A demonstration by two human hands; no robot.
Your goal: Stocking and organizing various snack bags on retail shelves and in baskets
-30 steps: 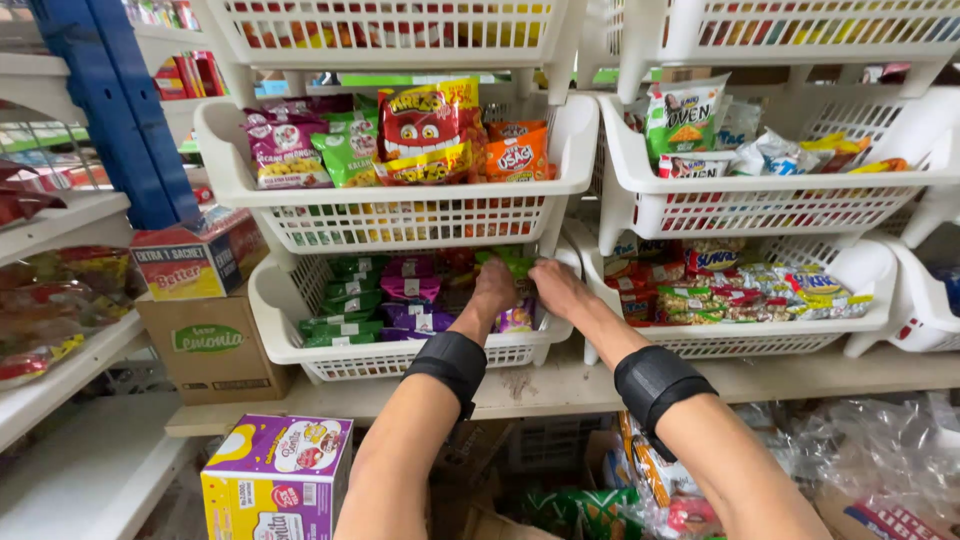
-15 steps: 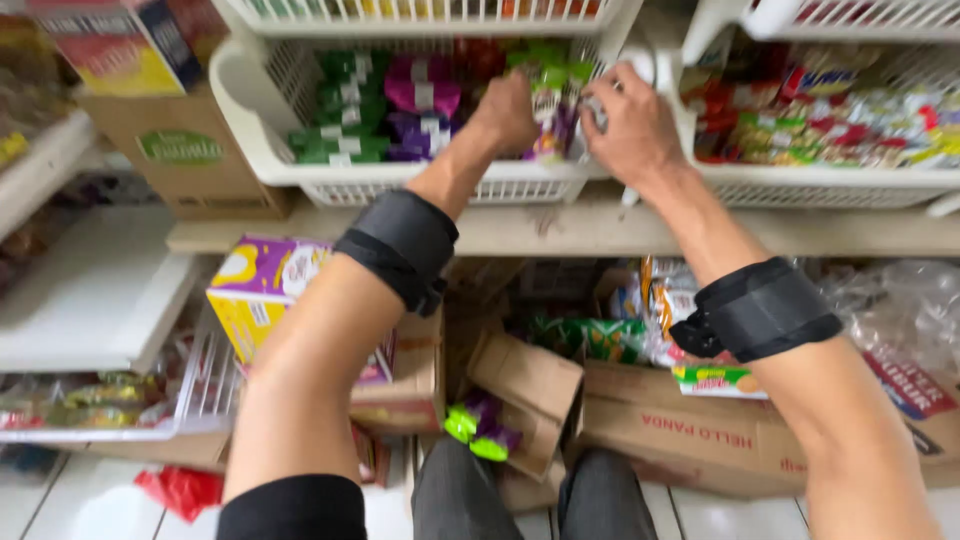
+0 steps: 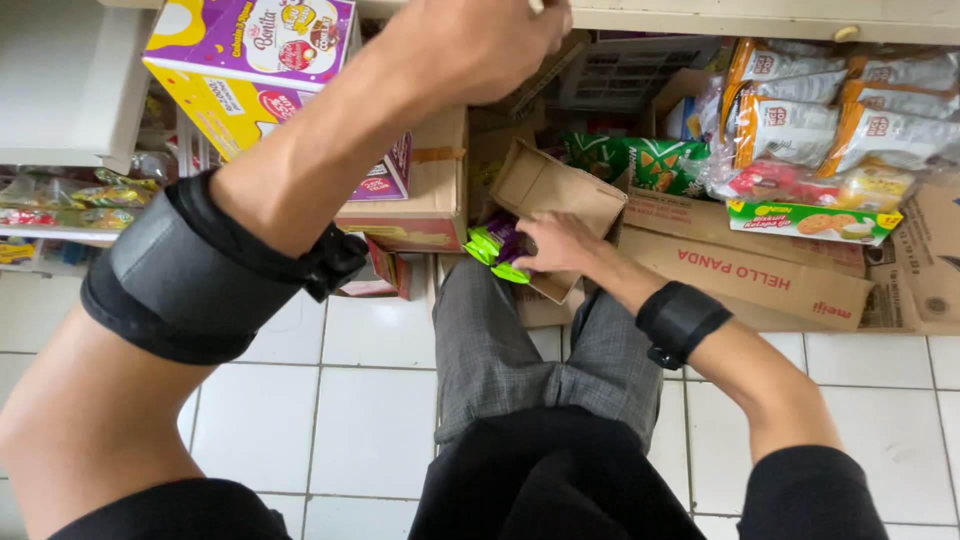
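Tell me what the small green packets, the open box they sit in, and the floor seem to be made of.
Green packets under the right hand: probably glossy plastic film, judging by their sheen. Open box: brown corrugated cardboard, matte, with creased flaps. Floor: white glazed tile, likely ceramic, with grout lines.

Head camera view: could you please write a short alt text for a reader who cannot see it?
The right hand reaches into an open cardboard box on the floor and touches green snack packets. The left hand is raised toward a shelf edge, above a purple and yellow carton.
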